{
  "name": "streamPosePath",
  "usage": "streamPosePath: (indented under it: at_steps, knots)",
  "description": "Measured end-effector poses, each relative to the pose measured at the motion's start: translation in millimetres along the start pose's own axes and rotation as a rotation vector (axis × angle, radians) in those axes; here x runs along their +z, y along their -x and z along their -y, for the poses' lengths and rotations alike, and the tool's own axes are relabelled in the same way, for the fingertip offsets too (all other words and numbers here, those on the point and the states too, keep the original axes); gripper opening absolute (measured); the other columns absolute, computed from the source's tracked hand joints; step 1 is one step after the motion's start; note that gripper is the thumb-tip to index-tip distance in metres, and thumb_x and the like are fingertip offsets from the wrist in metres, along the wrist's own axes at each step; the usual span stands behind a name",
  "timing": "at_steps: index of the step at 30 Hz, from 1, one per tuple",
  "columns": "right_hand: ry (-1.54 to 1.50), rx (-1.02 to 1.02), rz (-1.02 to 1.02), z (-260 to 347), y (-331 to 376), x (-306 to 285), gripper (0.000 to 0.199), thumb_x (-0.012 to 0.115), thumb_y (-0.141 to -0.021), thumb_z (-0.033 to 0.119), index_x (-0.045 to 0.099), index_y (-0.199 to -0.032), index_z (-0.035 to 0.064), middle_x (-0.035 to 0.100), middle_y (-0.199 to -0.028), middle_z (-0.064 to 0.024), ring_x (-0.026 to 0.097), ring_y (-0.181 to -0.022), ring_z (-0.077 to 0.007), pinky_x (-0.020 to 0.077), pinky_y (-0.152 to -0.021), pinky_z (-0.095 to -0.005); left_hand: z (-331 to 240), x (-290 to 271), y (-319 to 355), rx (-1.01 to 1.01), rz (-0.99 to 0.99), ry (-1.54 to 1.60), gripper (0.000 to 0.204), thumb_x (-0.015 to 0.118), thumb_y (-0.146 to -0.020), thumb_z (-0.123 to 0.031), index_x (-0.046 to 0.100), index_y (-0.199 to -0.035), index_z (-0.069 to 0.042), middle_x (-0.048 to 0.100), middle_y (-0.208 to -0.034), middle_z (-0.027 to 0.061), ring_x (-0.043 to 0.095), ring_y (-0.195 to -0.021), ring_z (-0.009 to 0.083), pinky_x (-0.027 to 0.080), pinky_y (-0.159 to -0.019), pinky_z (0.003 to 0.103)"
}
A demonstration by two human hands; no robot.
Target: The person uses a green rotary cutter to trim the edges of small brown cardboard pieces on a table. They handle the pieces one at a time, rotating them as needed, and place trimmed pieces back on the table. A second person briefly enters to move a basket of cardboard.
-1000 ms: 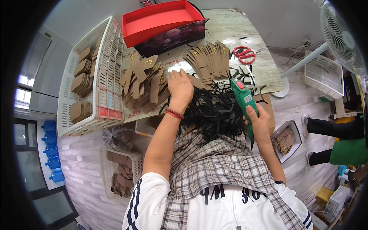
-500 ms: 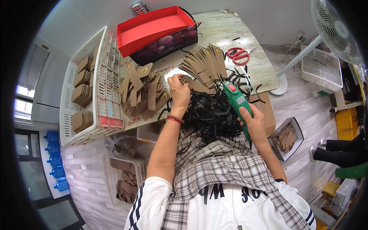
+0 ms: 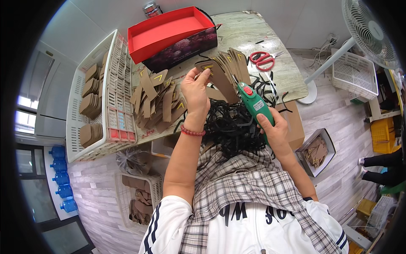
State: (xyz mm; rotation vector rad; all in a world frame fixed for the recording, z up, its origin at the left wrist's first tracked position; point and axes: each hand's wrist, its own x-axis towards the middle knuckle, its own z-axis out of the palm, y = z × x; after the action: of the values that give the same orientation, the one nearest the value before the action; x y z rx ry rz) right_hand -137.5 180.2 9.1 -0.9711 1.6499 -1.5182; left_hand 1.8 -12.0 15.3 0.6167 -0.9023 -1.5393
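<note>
My left hand (image 3: pixel 196 93) pinches the end of a brown strap piece (image 3: pixel 221 81) with a yellow V mark, lifted in front of a fanned row of similar pieces (image 3: pixel 240 63). In my right hand (image 3: pixel 275 130) is a green handheld electric tool (image 3: pixel 253 100) with a red button, my fingers wrapped round its body. Its thin metal tip points up beside the right edge of the strap piece; whether they touch I cannot tell. Below both hands, a tangled heap of black strips (image 3: pixel 234 127) covers the table's near edge and my lap.
Left of my hand lies a loose pile of brown pieces (image 3: pixel 156 99). Beyond stand a red box (image 3: pixel 169 31) and a white plastic crate (image 3: pixel 120 93) with stacked pieces. Red-handled scissors (image 3: pixel 263 61) lie at the right. A fan (image 3: pixel 372 34) stands beside the table (image 3: pixel 245 29).
My left hand has raised a brown strap piece from the table and turned it upright. The green tool has shifted slightly up and left, toward the piece.
</note>
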Motion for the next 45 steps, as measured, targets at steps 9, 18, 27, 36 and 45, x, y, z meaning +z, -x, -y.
streamPosePath:
  at_steps: [9,18,27,36,45]
  knots:
    - [0.013,0.031,-0.015,3.3,6.7,-3.6,0.036,0.067,-0.087,0.03,0.062,-0.106,0.0,0.056,-0.069,0.0014,0.048,-0.057,-0.0041,0.0403,-0.051,-0.0201,5.7,14.6,11.9,-0.217,-0.033,0.056,0.007,0.065,-0.085,-0.005,0.064,-0.091,-0.002,0.069,-0.087,0.0078,0.065,-0.075,0.0153,0.052,-0.068,0.027]
    - [0.006,0.03,-0.032,-0.1,6.9,-7.4,0.036,0.067,-0.088,0.03,0.062,-0.106,-0.0001,0.058,-0.07,0.0002,0.05,-0.057,-0.0047,0.0416,-0.052,-0.0198,16.9,23.5,26.4,-0.282,-0.075,-0.004,0.005,0.068,-0.083,-0.005,0.065,-0.086,-0.004,0.067,-0.078,0.0028,0.06,-0.061,0.0082,0.049,-0.054,0.021]
    - [0.001,0.074,-0.022,4.2,5.1,-9.4,0.037,0.067,-0.088,0.03,0.062,-0.107,-0.0007,0.059,-0.071,-0.0009,0.052,-0.058,-0.0047,0.0425,-0.052,-0.0195,19.3,22.6,35.9,-0.29,-0.015,-0.088,0.004,0.067,-0.083,-0.004,0.065,-0.082,-0.001,0.066,-0.076,0.0037,0.061,-0.061,0.0099,0.051,-0.055,0.023]
    - [-0.026,0.086,-0.017,4.6,4.3,-12.9,0.037,0.067,-0.088,0.03,0.062,-0.106,-0.0007,0.059,-0.071,-0.0002,0.051,-0.058,-0.0047,0.0418,-0.051,-0.0192,16.0,18.7,36.6,-0.228,0.076,-0.202,0.006,0.066,-0.084,-0.004,0.067,-0.087,0.001,0.066,-0.076,0.0033,0.059,-0.06,0.0075,0.049,-0.054,0.021]
    - [-0.032,0.084,0.036,3.6,5.2,-17.0,0.035,0.066,-0.088,0.031,0.062,-0.103,-0.0004,0.057,-0.069,0.0004,0.049,-0.056,-0.0045,0.0405,-0.051,-0.0191,12.5,17.6,24.5,-0.122,0.135,-0.28,0.012,0.063,-0.085,-0.004,0.067,-0.093,0.005,0.066,-0.08,0.0009,0.056,-0.071,0.0042,0.045,-0.064,0.018]
